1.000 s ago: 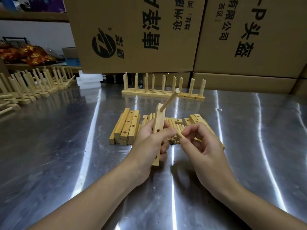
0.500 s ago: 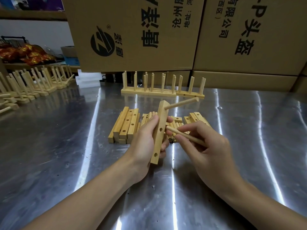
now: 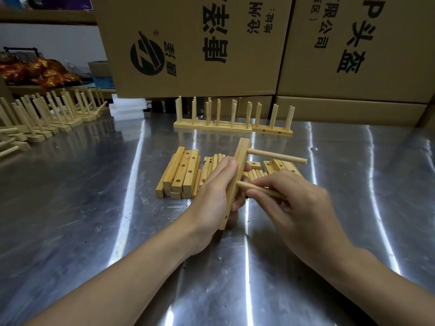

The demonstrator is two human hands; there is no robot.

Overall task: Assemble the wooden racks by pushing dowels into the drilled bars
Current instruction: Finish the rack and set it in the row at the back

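Bar (image 3: 241,158), light stiff wood we judge, is held near-upright over the counter (image 3: 94,208), left hand (image 3: 211,196) fingers wrapped round its middle, right hand (image 3: 301,208) fingers pinching a slim dowel (image 3: 243,185) close behind its tip, which meets the bar's side.

Only two arms of the person are in view. The left forearm (image 3: 131,267) and the right forearm (image 3: 376,274) are both bare, with smooth skin, and each becomes narrower toward the wrist. The left grip (image 3: 211,198) is a bare hand with slim fingers and a short thumbnail. The right grip (image 3: 299,205) is also a bare hand; its back shows rounded knuckles.
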